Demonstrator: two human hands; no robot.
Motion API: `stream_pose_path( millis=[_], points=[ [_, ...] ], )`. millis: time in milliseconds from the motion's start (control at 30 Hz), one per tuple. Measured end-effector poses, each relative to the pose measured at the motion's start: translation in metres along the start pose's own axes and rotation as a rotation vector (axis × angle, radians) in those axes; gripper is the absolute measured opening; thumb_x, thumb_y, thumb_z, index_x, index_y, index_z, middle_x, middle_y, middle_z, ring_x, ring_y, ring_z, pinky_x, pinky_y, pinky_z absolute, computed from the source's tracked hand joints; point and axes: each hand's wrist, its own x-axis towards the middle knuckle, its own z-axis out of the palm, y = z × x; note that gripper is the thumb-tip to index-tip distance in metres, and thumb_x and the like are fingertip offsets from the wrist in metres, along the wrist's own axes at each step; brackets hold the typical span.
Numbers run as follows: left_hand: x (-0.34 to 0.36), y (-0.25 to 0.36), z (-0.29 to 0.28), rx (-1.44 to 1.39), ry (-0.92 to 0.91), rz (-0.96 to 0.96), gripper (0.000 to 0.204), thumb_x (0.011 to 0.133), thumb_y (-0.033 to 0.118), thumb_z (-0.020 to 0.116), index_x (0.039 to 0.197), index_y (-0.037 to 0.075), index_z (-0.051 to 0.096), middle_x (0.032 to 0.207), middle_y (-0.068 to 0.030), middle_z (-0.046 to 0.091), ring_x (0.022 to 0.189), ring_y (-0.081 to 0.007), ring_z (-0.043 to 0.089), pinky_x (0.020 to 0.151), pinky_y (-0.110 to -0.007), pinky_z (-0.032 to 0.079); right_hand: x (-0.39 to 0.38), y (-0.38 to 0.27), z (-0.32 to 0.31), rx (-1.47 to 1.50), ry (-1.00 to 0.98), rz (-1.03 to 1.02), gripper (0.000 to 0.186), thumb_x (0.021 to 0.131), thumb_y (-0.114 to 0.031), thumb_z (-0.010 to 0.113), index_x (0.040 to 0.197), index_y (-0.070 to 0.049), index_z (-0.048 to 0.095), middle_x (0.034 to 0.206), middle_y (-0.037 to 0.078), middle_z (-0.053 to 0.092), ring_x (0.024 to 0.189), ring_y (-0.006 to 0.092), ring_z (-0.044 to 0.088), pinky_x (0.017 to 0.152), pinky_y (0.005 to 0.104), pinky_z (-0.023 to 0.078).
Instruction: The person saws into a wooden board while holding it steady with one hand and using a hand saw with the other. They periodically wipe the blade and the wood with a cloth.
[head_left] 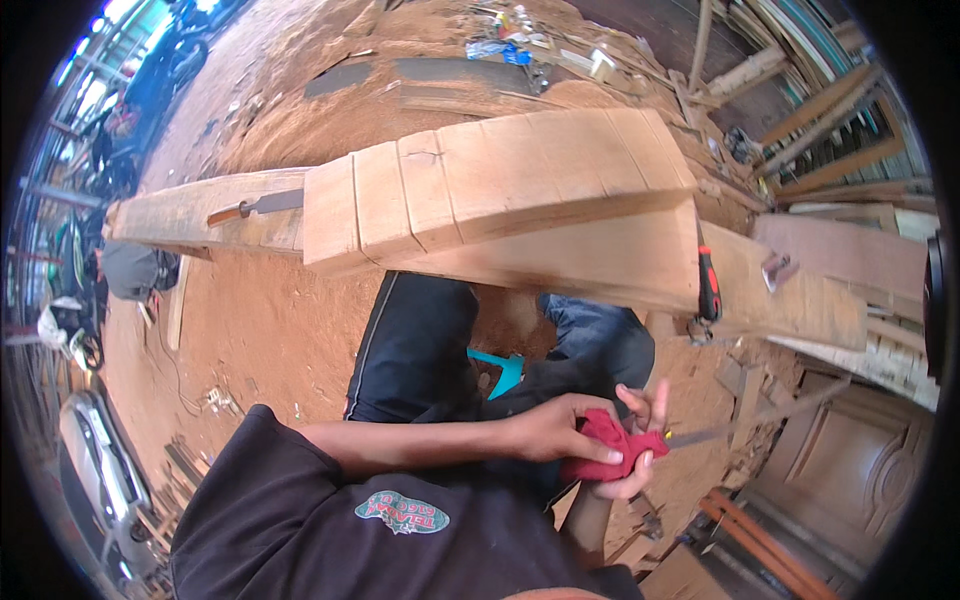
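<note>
Nearer you than the pale, blocky wooden beam [520, 180], your left hand [558, 428] grips crumpled red cloth [618, 443]. Your right hand [626, 486] clasps it, a grey metal blade [702, 435] protruding.

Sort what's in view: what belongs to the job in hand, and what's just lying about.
Probably the job:
red cloth, held by left hand and right hand
long thin tool sticking out from it
perhaps wooden block and wood-handled tool

Apparently lying about:
blue scrap beyond the block
carved wooden panel
</note>
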Motion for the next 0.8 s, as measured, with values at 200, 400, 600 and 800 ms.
stream_pose_path(
  millis=[200,400,600,800],
  points=[
    [0.006,-0.004,0.016,-0.1,0.019,0.117,0.027,0.1,0.026,0.085,0.105,0.004,0.071,0.099,0.0029,0.068,0.097,-0.0069,0.06,0.09,-0.03,0.051,-0.016,-0.003,-0.017,-0.143,-0.11,0.004,0.102,0.099,-0.073,0.025,0.145,0.01,0.061,0.137,0.029,0.065,0.131,0.0412,0.061,0.115,0.0551,0.046],
    [0.016,-0.009,0.017,-0.044,-0.115,0.177,0.034,0.106,0.022,0.078,0.132,0.002,0.069,0.124,-0.0053,0.07,0.119,-0.0134,0.064,0.106,-0.034,0.05,-0.028,-0.006,-0.02,-0.184,-0.082,-0.227,0.11,0.086,-0.082,0.044,0.148,0.009,0.052,0.146,0.026,0.057,0.14,0.0391,0.053,0.12,0.0549,0.039],
    [0.009,-0.013,0.002,0.217,0.025,0.412,0.027,0.106,0.021,0.075,0.127,0.005,0.075,0.126,-0.0135,0.069,0.12,-0.0287,0.068,0.104,-0.037,0.051,-0.024,-0.002,0.011,-0.068,-0.074,-0.191,0.07,0.083,-0.048,0.053,0.132,0.002,0.058,0.138,0.022,0.061,0.141,0.0374,0.05,0.127,0.0555,0.031],
    [-0.008,0.004,-0.011,0.246,0.143,-0.044,0.032,0.102,0.03,0.079,0.122,0.005,0.077,0.108,-0.0086,0.074,0.103,-0.0156,0.069,0.089,-0.036,0.055,-0.029,-0.01,0.026,0.019,0.068,0.147,0.052,0.086,-0.026,0.057,0.13,0.003,0.06,0.146,0.029,0.062,0.141,0.0441,0.058,0.124,0.0591,0.041]
  ],
)
